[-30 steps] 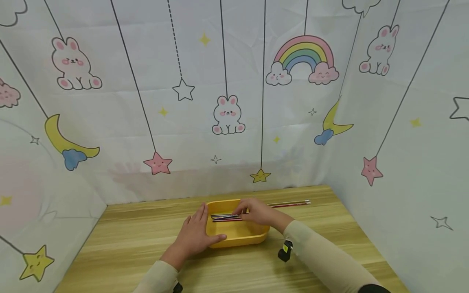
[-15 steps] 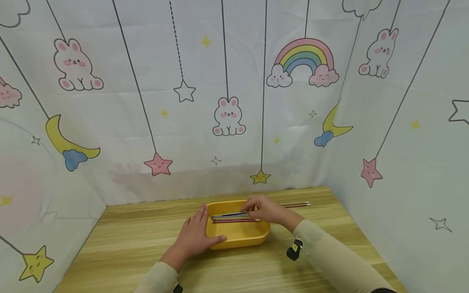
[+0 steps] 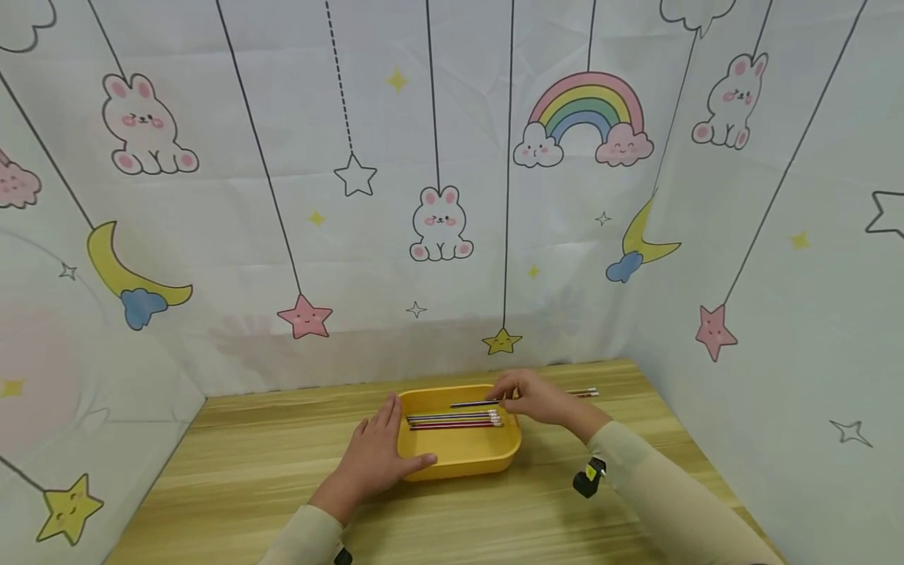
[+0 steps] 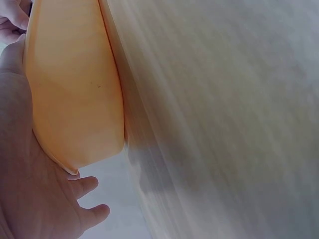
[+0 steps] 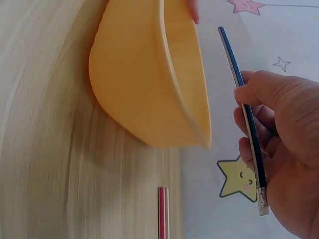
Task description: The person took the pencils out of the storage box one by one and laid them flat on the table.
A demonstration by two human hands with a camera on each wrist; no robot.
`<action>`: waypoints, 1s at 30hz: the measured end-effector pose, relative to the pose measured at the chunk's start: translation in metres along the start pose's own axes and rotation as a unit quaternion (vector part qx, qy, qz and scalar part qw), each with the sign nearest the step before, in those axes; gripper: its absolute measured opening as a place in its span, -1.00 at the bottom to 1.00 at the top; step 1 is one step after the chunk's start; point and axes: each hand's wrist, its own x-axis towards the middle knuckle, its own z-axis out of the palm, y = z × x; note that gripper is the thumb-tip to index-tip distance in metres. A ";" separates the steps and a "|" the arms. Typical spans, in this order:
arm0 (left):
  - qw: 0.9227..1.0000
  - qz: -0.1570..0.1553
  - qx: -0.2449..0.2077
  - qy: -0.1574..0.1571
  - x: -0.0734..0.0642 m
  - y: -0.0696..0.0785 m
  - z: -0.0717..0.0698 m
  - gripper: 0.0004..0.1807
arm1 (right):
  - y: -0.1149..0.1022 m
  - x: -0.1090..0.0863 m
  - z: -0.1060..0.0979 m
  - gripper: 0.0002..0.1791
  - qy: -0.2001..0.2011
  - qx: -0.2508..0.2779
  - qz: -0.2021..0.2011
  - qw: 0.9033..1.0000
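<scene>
A yellow plastic bin (image 3: pixel 462 470) stands on the wooden table. Along its left end lies my left hand (image 3: pixel 370 453), fingers straight against the outside and thumb along the front rim. Between thumb and fingertips, my right hand (image 3: pixel 540 399) pinches a dark blue pencil (image 5: pixel 253 137) with a pale stripe, over the bin's back right corner. The right wrist view shows its white eraser end toward the palm and its other end pointing away. Several striped pencils (image 3: pixel 452 422) lie side by side in the bin, eraser ends to the right.
Two more pencils (image 3: pixel 586 392), one with red on its side, lie on the table right of the bin, partly hidden by my right hand. A white cloth backdrop (image 3: pixel 367 267) printed with rabbits, stars and moons rises behind the table and along both sides.
My right hand has moved right from over the middle of the bin, drawing the dark blue pencil up and away from the other pencils. My left hand stays put on the bin.
</scene>
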 end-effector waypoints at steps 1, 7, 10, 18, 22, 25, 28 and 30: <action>1.000 0.000 0.000 0.000 0.000 0.000 0.000 0.49 | 0.001 -0.002 -0.003 -0.69 0.000 -0.001 0.001 1.000; 1.000 0.000 -0.002 -0.001 0.000 0.001 -0.001 0.49 | 0.006 -0.011 -0.017 -0.70 -0.005 -0.007 0.012 1.000; 1.000 -0.004 -0.005 -0.001 0.000 0.000 -0.001 0.48 | 0.007 -0.017 -0.023 -0.70 -0.011 -0.001 0.020 1.000; 1.000 -0.006 -0.005 0.002 0.000 -0.001 0.001 0.48 | 0.015 -0.028 -0.039 -0.71 -0.010 0.000 0.037 0.999; 1.000 -0.001 -0.007 0.005 0.000 0.000 0.000 0.48 | 0.021 -0.034 -0.046 -0.74 -0.004 0.000 0.047 0.999; 1.000 0.001 -0.007 0.005 0.000 0.000 0.000 0.47 | 0.025 -0.038 -0.050 -0.74 -0.002 -0.003 0.057 0.998; 1.000 -0.002 -0.003 0.000 0.000 0.000 0.000 0.48 | 0.029 -0.041 -0.053 -0.75 0.000 -0.008 0.064 0.998; 1.000 -0.001 -0.004 0.001 -0.001 0.000 0.000 0.48 | 0.032 -0.044 -0.055 -0.74 0.003 -0.014 0.066 0.998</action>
